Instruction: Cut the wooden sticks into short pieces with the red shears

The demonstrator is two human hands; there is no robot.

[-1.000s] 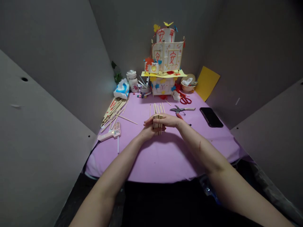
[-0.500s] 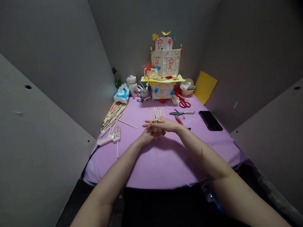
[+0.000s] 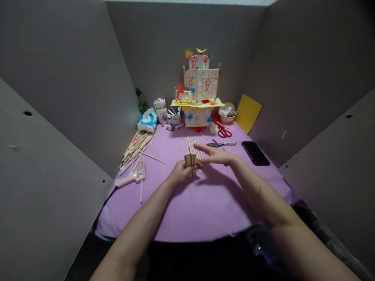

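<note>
A bundle of short wooden sticks (image 3: 190, 159) stands roughly upright in my left hand (image 3: 180, 171), whose fingers wrap round its lower part. My right hand (image 3: 216, 155) is just to the right of the bundle, fingers stretched out and apart, holding nothing. Several loose wooden sticks (image 3: 188, 145) lie on the purple tablecloth (image 3: 187, 214) behind the bundle, partly hidden by my hands. Beyond my right hand lies a pair of pliers-like cutters (image 3: 216, 143), its lower handle covered by that hand.
At the left are a pile of wooden sticks (image 3: 137, 146) and a pink glue gun (image 3: 136, 175). A decorated paper-and-stick lantern model (image 3: 202, 86) stands at the back. Red scissors (image 3: 225, 133), a phone (image 3: 255, 153) and a yellow sheet (image 3: 248, 113) are on the right. Grey panels (image 3: 293, 97) enclose the table.
My right hand has come off the top of the bundle and moved right, its fingers opening. My left hand keeps hold of the sticks. The camera view has tilted up slightly.
</note>
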